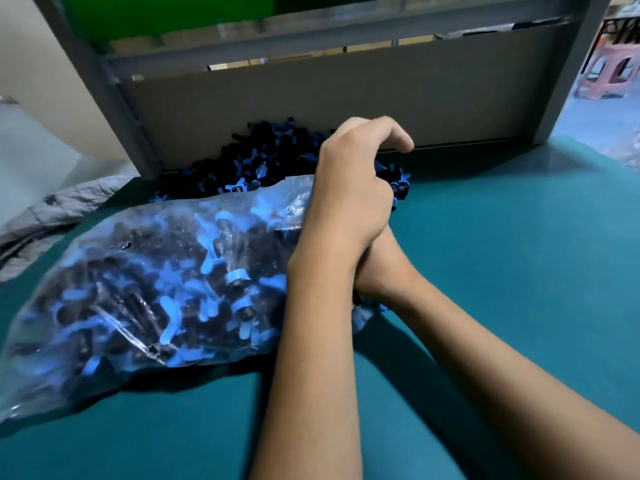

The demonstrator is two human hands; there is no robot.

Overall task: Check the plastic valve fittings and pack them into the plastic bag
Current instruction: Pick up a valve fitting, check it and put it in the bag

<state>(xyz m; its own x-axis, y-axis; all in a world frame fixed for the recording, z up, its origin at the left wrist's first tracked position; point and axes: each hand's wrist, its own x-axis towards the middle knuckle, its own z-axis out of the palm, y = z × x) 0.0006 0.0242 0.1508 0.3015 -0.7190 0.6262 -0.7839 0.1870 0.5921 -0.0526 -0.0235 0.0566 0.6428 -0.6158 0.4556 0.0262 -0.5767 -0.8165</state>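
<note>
The plastic bag [145, 306] lies on its side across the left and centre of the frame, long axis running from lower left up to its mouth at centre, right where both hands meet. The loose pile of fittings [249, 164] sits just beyond that mouth, against the cardboard panel [346, 98]. The left hand [349, 188] is uppermost and nearer the pile, fingers curled around the bunched bag mouth; the right hand [377, 271] is tucked beneath it, its fingers hidden, so I cannot tell their state. One bag, two hands, fittings too many to count.
</note>
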